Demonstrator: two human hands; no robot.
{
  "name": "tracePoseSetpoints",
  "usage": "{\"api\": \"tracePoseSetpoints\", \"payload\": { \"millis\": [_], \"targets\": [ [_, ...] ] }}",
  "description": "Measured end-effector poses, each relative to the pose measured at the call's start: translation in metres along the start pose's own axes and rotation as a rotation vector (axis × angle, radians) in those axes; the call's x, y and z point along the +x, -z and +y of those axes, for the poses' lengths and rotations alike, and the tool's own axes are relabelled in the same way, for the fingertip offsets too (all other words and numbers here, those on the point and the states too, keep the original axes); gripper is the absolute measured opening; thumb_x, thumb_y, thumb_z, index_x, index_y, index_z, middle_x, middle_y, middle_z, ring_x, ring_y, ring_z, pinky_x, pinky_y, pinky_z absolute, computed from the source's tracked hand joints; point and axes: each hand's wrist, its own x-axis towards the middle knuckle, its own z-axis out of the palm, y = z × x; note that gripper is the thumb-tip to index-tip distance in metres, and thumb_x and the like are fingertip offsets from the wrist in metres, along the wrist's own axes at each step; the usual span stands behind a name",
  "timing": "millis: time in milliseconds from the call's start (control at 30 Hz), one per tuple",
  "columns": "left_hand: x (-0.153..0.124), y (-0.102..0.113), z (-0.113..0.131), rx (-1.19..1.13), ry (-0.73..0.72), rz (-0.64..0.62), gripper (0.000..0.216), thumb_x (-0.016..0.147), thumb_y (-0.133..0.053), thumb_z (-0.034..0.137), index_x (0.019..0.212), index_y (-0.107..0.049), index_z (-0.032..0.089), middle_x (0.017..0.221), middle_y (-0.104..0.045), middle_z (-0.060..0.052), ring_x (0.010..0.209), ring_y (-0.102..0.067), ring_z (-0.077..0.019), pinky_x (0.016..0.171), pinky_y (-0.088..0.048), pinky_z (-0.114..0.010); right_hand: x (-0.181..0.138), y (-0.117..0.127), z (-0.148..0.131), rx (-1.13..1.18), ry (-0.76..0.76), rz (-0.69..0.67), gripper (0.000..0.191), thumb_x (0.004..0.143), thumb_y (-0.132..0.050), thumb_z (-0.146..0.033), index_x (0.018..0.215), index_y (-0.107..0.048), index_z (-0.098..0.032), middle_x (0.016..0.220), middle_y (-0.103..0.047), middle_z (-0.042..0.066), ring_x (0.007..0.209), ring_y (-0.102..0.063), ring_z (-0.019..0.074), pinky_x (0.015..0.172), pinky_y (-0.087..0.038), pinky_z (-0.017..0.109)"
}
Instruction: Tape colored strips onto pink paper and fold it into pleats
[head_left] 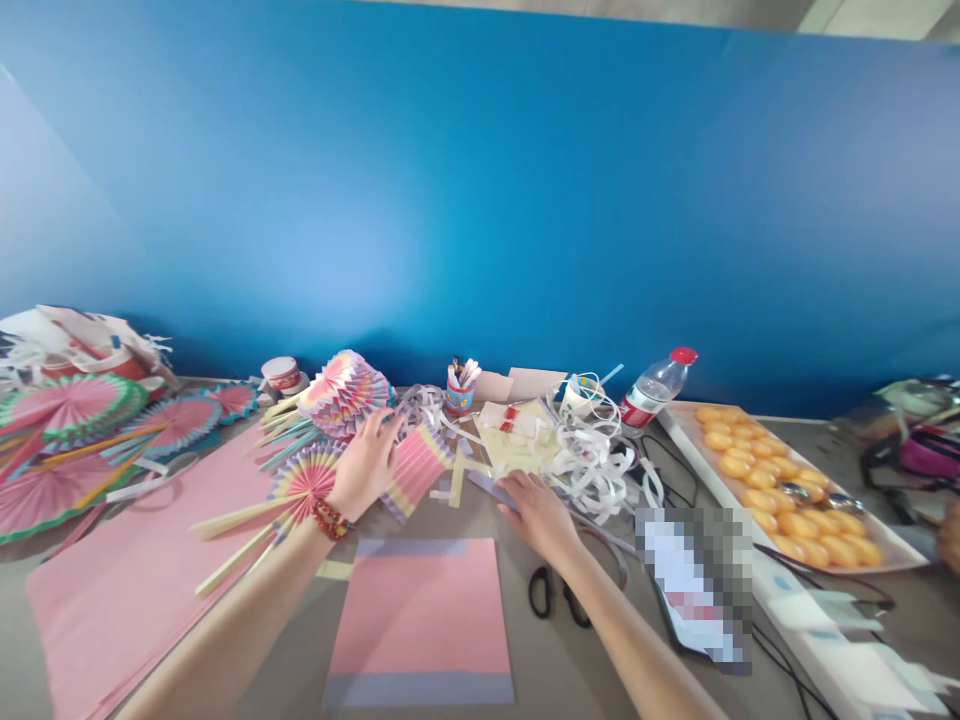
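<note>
My left hand (pixel 366 468), with a red bead bracelet on its wrist, reaches over the paper fans with its fingers stretched out. Right beside its fingertips lies a pleated paper piece (pixel 420 462) in pink, yellow and purple. Under the wrist is a pink folding fan (pixel 306 480) with pale sticks. My right hand (pixel 536 512) has its fingers bent around the end of a purple paper strip (pixel 489 486). Between my forearms a flat pink sheet (pixel 424 610) with purple bands at its top and bottom lies on the table. Black-handled scissors (pixel 541 592) lie partly under my right forearm.
Pink sheets (pixel 142 580) and several finished fans (pixel 71 410) cover the left. Curled white paper strips (pixel 600 465), a bottle (pixel 655 388) and a pen cup (pixel 460 392) stand behind. At right are a phone (pixel 694 590), cables and a tray of yellow-orange pieces (pixel 679 430).
</note>
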Motion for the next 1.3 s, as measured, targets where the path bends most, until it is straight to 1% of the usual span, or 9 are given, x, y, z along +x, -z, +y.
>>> {"api": "tracePoseSetpoints", "payload": {
  "millis": [67,200,300,400,533,667,767,1067,1300],
  "targets": [
    [0.005,0.008,-0.004,-0.038,0.026,0.002,0.050,0.090,-0.045,0.018,0.140,-0.039,0.020,0.138,-0.046,-0.013,0.119,-0.054,-0.0257,0.091,-0.050,-0.034,0.001,-0.001,0.000,-0.006,-0.008,-0.002,0.025,0.088,-0.053,-0.019,0.112,-0.059,-0.020,0.112,-0.059,0.009,0.103,-0.054,0.0235,0.087,-0.041,0.032],
    [0.001,0.005,-0.002,-0.054,-0.012,-0.142,0.057,0.088,-0.056,0.032,0.140,-0.039,0.020,0.122,-0.060,-0.014,0.100,-0.065,-0.0278,0.079,-0.052,-0.036,0.003,-0.002,0.000,-0.003,-0.004,0.007,0.026,0.089,-0.052,-0.018,0.114,-0.059,-0.019,0.112,-0.059,0.009,0.101,-0.054,0.0231,0.087,-0.041,0.032],
    [-0.007,-0.007,0.005,-0.083,-0.047,-0.180,0.050,0.085,-0.055,0.020,0.135,-0.046,0.020,0.113,-0.066,-0.012,0.094,-0.067,-0.0267,0.078,-0.052,-0.036,0.002,-0.001,0.000,0.009,0.011,0.018,0.027,0.090,-0.050,-0.019,0.116,-0.059,-0.019,0.113,-0.059,0.008,0.103,-0.054,0.0217,0.089,-0.041,0.030],
    [-0.006,-0.008,0.007,-0.144,-0.059,-0.141,0.046,0.085,-0.047,0.010,0.131,-0.050,0.017,0.120,-0.063,-0.013,0.098,-0.066,-0.0241,0.081,-0.053,-0.033,0.001,0.000,0.000,0.014,0.016,0.022,0.027,0.090,-0.051,-0.019,0.115,-0.060,-0.020,0.112,-0.060,0.007,0.102,-0.055,0.0216,0.088,-0.041,0.030],
    [0.013,0.022,-0.001,-0.248,-0.076,-0.018,0.039,0.087,-0.047,0.014,0.126,-0.055,0.016,0.128,-0.057,-0.010,0.112,-0.060,-0.0218,0.092,-0.051,-0.029,0.002,-0.001,0.000,0.009,0.002,0.025,0.027,0.088,-0.054,-0.019,0.114,-0.061,-0.019,0.112,-0.060,0.008,0.101,-0.056,0.0233,0.085,-0.042,0.031],
    [0.034,0.067,-0.012,-0.283,-0.047,0.144,0.039,0.092,-0.043,0.018,0.129,-0.050,0.018,0.130,-0.054,-0.008,0.121,-0.052,-0.0218,0.104,-0.044,-0.035,0.002,-0.004,0.000,0.009,-0.003,0.041,0.026,0.090,-0.052,-0.018,0.114,-0.060,-0.020,0.113,-0.061,0.008,0.102,-0.056,0.0234,0.087,-0.042,0.032],
    [0.040,0.083,-0.014,-0.244,-0.033,0.258,0.038,0.091,-0.042,0.017,0.127,-0.052,0.020,0.128,-0.054,-0.007,0.121,-0.051,-0.0222,0.105,-0.043,-0.036,0.002,-0.006,0.001,0.014,-0.004,0.053,0.026,0.090,-0.050,-0.016,0.114,-0.060,-0.020,0.113,-0.061,0.008,0.103,-0.056,0.0230,0.087,-0.042,0.033],
    [0.038,0.041,-0.011,-0.032,-0.057,0.045,0.042,0.090,-0.039,0.011,0.130,-0.051,0.020,0.130,-0.052,-0.009,0.118,-0.054,-0.0226,0.100,-0.046,-0.034,0.004,-0.002,-0.004,0.009,-0.001,0.072,0.026,0.088,-0.050,-0.018,0.112,-0.061,-0.021,0.110,-0.061,0.009,0.103,-0.055,0.0268,0.089,-0.044,0.038],
    [0.043,0.029,-0.009,-0.037,-0.056,0.026,0.042,0.089,-0.041,0.010,0.129,-0.052,0.020,0.130,-0.053,-0.010,0.116,-0.056,-0.0232,0.096,-0.048,-0.034,0.050,0.002,-0.052,0.031,0.195,0.037,0.020,0.092,-0.052,-0.024,0.109,-0.063,-0.024,0.111,-0.063,0.004,0.108,-0.054,0.0211,0.094,-0.042,0.032]
  ]
}}
